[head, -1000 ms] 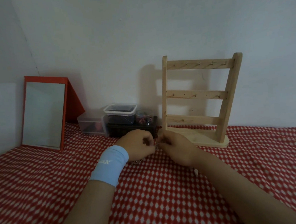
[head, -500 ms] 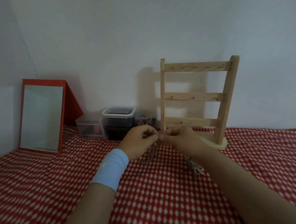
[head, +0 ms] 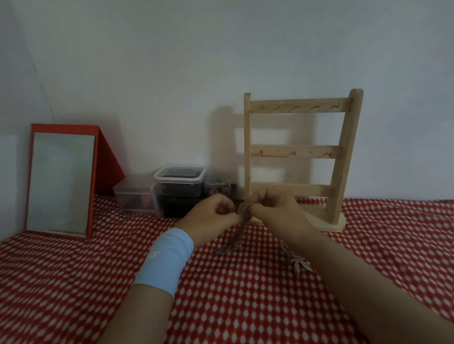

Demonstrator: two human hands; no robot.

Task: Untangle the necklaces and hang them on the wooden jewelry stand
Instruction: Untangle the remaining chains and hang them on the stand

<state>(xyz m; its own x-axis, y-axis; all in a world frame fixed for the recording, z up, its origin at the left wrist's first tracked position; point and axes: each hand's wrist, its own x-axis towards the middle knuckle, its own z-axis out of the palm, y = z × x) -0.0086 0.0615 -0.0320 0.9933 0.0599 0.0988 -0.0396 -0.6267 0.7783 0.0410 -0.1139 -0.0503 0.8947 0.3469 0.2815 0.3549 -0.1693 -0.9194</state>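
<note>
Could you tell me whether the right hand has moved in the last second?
Yes: the right hand rose from the base of the wooden stand towards its lowest rail.

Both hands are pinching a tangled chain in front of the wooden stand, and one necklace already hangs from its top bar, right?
Not quite. The head view shows every hook on the wooden stand bare; nothing hangs from its top bar. The rest holds: left hand and right hand both pinch the tangled chain in front of it.
</note>
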